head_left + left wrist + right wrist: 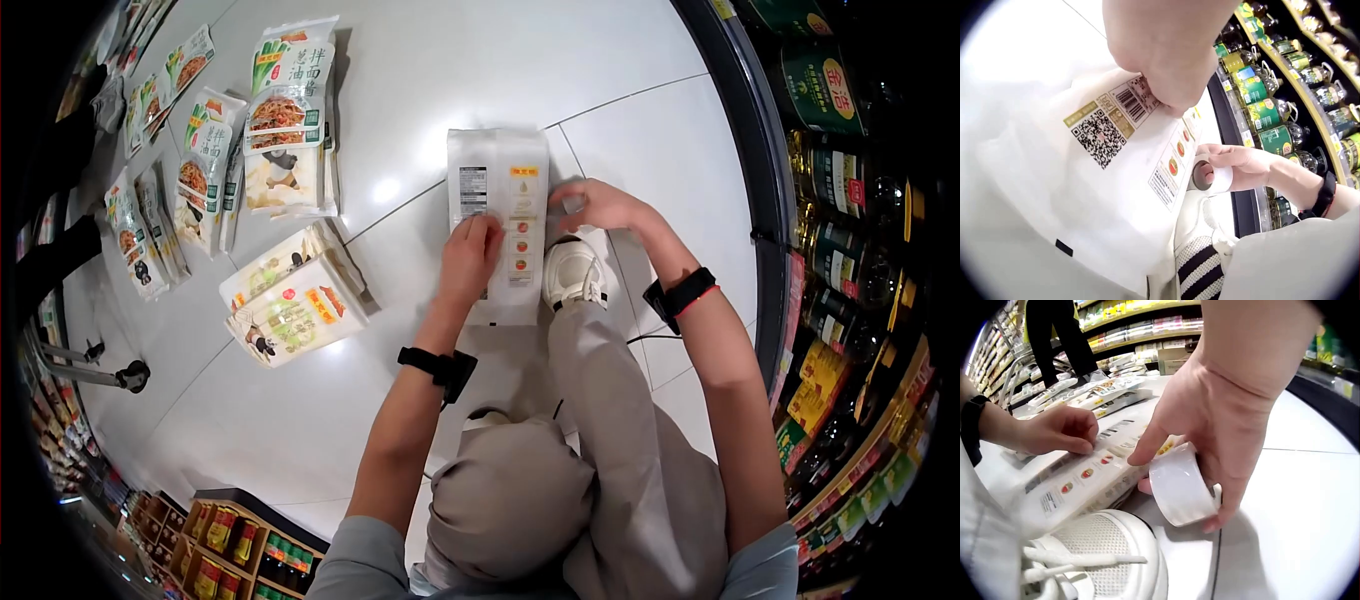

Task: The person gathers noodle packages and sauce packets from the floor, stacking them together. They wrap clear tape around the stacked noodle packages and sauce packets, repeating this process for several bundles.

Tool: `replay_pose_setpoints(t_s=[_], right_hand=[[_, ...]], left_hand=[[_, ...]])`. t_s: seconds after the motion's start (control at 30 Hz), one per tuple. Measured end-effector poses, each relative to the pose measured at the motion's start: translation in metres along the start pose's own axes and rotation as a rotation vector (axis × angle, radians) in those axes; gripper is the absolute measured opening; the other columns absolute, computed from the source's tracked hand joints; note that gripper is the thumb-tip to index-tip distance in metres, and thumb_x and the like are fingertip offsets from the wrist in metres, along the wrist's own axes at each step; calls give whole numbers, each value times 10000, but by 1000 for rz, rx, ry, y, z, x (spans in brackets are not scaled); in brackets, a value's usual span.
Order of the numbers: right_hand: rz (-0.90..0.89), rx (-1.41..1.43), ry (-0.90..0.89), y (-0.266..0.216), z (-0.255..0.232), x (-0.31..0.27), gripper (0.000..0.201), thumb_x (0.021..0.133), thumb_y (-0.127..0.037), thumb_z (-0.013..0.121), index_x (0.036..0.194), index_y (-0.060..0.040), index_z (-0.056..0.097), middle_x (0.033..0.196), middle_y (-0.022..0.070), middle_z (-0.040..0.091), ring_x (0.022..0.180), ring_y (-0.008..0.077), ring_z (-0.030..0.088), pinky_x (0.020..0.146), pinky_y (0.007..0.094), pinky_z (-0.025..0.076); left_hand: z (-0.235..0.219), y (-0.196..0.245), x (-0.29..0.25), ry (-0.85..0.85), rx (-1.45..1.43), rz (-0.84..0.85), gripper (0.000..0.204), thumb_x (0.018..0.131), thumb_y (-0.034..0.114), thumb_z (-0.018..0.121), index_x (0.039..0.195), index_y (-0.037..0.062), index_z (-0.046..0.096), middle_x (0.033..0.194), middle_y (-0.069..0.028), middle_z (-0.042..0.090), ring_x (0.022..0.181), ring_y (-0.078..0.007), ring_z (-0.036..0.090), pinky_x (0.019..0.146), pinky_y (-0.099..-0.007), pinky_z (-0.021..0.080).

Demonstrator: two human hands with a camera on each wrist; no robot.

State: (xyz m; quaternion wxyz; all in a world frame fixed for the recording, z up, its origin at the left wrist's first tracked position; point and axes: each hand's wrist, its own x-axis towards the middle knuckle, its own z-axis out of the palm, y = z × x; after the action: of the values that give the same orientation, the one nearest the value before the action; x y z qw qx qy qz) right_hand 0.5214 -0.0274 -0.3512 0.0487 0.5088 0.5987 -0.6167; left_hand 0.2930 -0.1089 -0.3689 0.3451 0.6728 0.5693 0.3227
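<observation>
A white noodle pack (497, 150) with printed panels lies flat on the floor. On its printed face rests my left hand (472, 258), fingers bent and bunched with the tips at the surface. The right wrist view has that left hand (1063, 430) at the far side of the pack (1094, 478). My right hand (607, 205) is beside the pack's right edge and grips a roll of tape (1179, 484), fingers around its rim. In the left wrist view, a fingertip shows inside the core of the tape roll (1221, 179).
A white shoe (575, 275) stands right against the pack. To the left lie two stacked packs (300, 310) and several noodle packs (290, 110). Shelves of oil bottles (840, 180) line the right side. Another person's dark-trousered legs (1054, 337) stand at the back.
</observation>
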Motion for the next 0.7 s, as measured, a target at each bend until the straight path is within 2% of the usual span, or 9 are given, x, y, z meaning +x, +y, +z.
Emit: replay_pose_setpoints(t_s=[0.17,0.23,0.37,0.43,0.47,0.53,0.6,0.67,0.7], right_hand=[[127,15,-31,8,0,5,408,627,-203,704,984,-22,621,749,101,639,713,189,610,681,302,461],[207,-41,-36,1,7,-1,404,615,-209,708,972,-38,629,727,93,640,712,196,614,682,301,463],[269,-204,98,-11,18,-8,365,598,-228,712,929,-93,642,759,72,649,713,211,629,694,305,478],[338,-224,121,-12,22,-9,360,594,-239,715,920,-106,641,783,68,651,728,212,633,700,306,483],[314,-259,155,-10,24,-8,347,605,-232,707,919,-104,631,757,70,645,708,203,629,669,302,482],[291,-289,186,-11,26,-7,334,617,-225,700,918,-102,620,731,72,638,688,194,625,638,299,480],[356,-243,81,-13,21,-3,414,606,-243,721,981,-111,609,851,61,648,766,194,635,718,315,489],[339,-211,53,-11,17,-3,429,619,-241,717,1010,-113,596,898,67,640,812,187,622,722,312,486],[320,-181,22,-11,15,-4,445,632,-239,714,1038,-115,583,945,72,632,859,179,609,726,309,483]], left_hand=[[-1,4,7,14,42,34,98,772,25,600,836,33,526,752,-102,551,635,-265,548,552,-338,443],[-6,4,5,-15,61,-41,94,776,43,584,831,52,508,763,-94,549,732,-290,537,603,-377,446],[-5,3,9,-8,134,4,184,744,62,631,891,47,520,800,-102,556,733,-302,531,625,-368,445],[-12,15,13,297,421,73,364,687,122,714,968,8,514,860,-123,566,763,-307,543,681,-352,448],[-6,11,12,296,415,75,364,687,122,714,968,8,514,860,-123,566,763,-307,543,681,-352,448],[-2,10,11,282,-3,-484,548,621,176,779,1021,-57,486,958,-167,566,846,-294,561,763,-337,441],[-8,15,20,234,-117,-566,599,616,191,786,1032,-88,458,949,-188,588,845,-278,593,755,-347,460],[-20,15,38,-132,-149,-801,572,655,185,758,1052,-91,451,938,-179,615,836,-232,622,707,-303,489],[-22,10,38,-131,-145,-800,572,655,185,758,1052,-91,451,938,-179,615,836,-232,622,707,-303,489]])
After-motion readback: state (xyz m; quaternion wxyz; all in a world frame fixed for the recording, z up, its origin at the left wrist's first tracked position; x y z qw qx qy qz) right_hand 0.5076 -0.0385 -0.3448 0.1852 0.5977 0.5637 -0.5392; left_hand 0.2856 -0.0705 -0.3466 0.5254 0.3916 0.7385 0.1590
